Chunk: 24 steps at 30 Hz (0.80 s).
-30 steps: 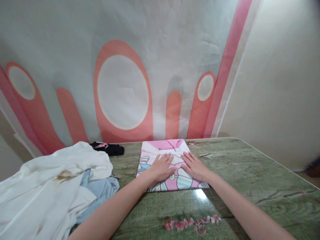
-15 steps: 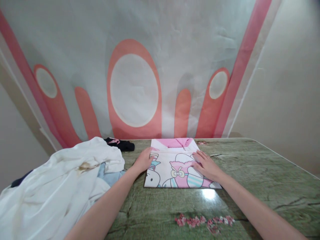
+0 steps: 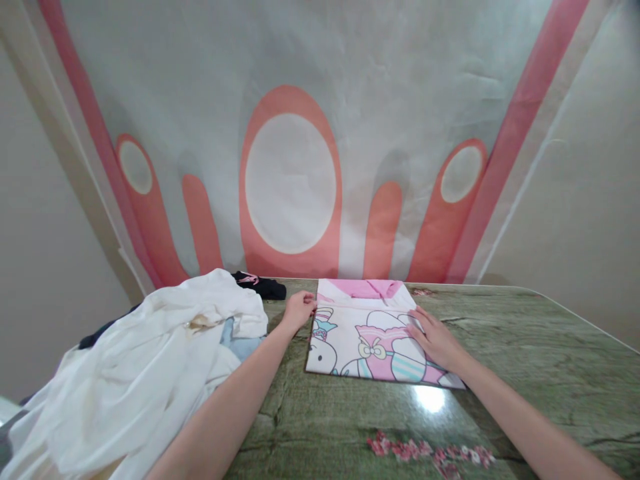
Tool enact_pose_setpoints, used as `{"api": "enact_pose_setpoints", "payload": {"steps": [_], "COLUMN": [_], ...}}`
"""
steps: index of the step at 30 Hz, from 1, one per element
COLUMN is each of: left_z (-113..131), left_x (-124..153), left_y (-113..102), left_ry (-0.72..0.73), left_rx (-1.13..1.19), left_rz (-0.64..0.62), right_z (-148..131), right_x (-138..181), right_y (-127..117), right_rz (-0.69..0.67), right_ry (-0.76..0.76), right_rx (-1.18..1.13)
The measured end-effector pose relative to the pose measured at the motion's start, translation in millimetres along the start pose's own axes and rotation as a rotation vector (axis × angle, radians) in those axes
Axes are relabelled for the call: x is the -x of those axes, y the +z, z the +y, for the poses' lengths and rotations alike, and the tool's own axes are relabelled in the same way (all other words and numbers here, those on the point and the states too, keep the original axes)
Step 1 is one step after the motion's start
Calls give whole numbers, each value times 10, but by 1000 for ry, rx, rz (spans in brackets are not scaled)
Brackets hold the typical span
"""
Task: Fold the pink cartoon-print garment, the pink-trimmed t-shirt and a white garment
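A folded shirt (image 3: 370,343) with a pink collar and a cartoon print lies flat on the table, its collar end away from me. My left hand (image 3: 300,310) is at the shirt's upper left edge, fingers curled in and pinched against that side; the fingertips are partly hidden. On the right side of the print rests my right hand (image 3: 435,337), with its fingers stretched out and the thumb apart. It is laid over the shirt's right edge and holds nothing.
Left of the shirt is a loose heap of white cloth (image 3: 150,360), with a light blue piece (image 3: 240,343) under it. A dark garment (image 3: 267,288) lies behind the heap. The table (image 3: 530,360) has a green wood-grain top with printed pink flowers. A printed sheet hangs behind.
My left hand has drawn off the shirt's surface to its left edge, and its fingers have curled. My right hand stays on the right side. The view has shifted slightly left.
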<state>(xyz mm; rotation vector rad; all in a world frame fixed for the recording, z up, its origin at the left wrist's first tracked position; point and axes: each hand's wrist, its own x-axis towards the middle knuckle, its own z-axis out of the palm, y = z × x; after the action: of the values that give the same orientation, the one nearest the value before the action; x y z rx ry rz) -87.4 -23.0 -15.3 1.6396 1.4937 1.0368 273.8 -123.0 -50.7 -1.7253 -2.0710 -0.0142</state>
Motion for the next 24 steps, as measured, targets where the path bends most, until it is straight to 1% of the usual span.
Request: {"api": "enact_pose_setpoints", "payload": {"steps": [3, 8, 11, 17, 21, 24], "left_z": [19, 83, 104, 68, 68, 89], "left_x": [4, 20, 33, 38, 68, 122], "left_y": [-2, 3, 18, 16, -18, -32], "left_ry": [-3, 26, 47, 102, 168, 214], "left_rx": [8, 8, -9, -101, -220, -326], "left_rz": [-13, -71, -75, -32, 20, 38], "right_z": [9, 38, 43, 47, 66, 79], "right_x": [0, 0, -2, 6, 8, 0], "right_y": [5, 32, 39, 37, 50, 64], "right_rz": [1, 1, 2, 9, 18, -3], "right_ry": [-4, 1, -3, -1, -9, -12], "right_rx": [2, -1, -2, -3, -12, 19]}}
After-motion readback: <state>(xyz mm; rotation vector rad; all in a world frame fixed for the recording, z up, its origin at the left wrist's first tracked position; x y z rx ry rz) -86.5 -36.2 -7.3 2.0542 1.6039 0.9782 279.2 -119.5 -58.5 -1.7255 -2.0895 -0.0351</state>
